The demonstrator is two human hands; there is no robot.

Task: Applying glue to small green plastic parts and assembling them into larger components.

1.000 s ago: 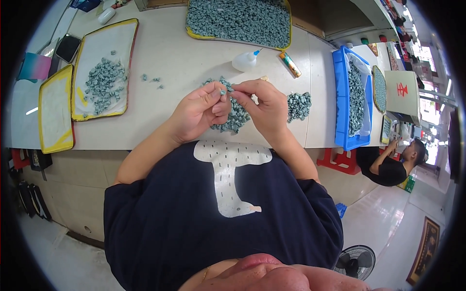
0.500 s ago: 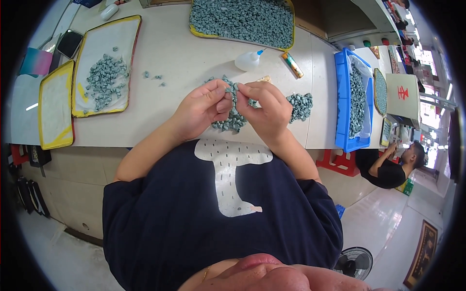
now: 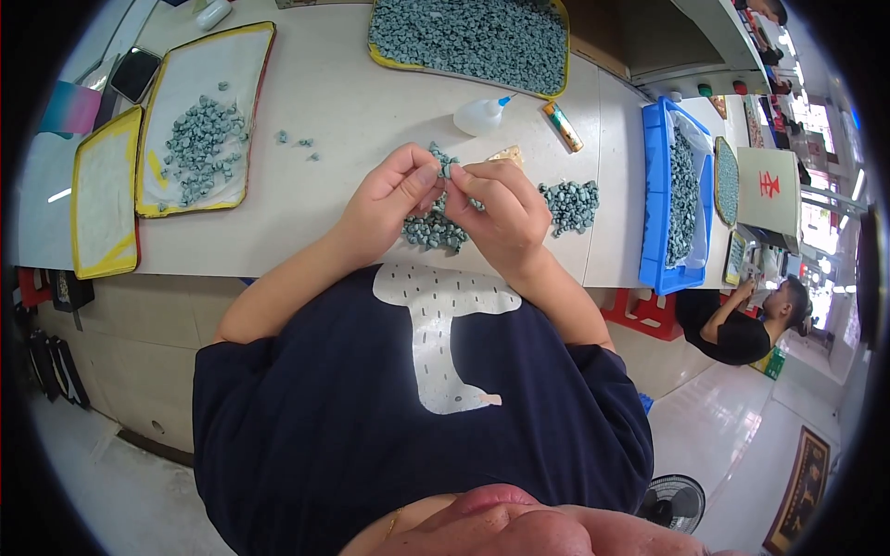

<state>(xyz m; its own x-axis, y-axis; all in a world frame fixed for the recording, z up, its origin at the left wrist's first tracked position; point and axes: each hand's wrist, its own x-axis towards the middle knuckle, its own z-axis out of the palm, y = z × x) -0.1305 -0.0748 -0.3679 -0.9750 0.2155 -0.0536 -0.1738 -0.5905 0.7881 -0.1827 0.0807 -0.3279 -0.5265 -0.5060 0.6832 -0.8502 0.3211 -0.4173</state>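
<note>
Close together over the table, my left hand [image 3: 391, 202] and my right hand [image 3: 505, 211] are both closed in a pinch. Their fingertips meet at a small grey-green piece [image 3: 447, 169], which looks like a bead or small stone. Its exact shape is partly covered by the fingers. Beneath the hands lies a loose pile of similar pieces [image 3: 432, 231], partly hidden by them. A second heap [image 3: 571, 206] of such pieces sits just right of my right hand. Behind that hand a tan scrap [image 3: 508, 156] shows in part.
Behind the hands are a white squeeze bottle [image 3: 478, 118] with a blue tip and an orange-green tube [image 3: 563, 128]. A filled yellow-rimmed tray [image 3: 399, 65] stands at the back, a paper-lined tray [image 3: 248, 176] left, a blue crate [image 3: 652, 195] right. Another person [image 3: 732, 329] sits far right.
My hands stay pinched together at nearly the same place, with the fingertips shifted slightly around the small piece. The whole view has tilted a little; the piles look the same.
</note>
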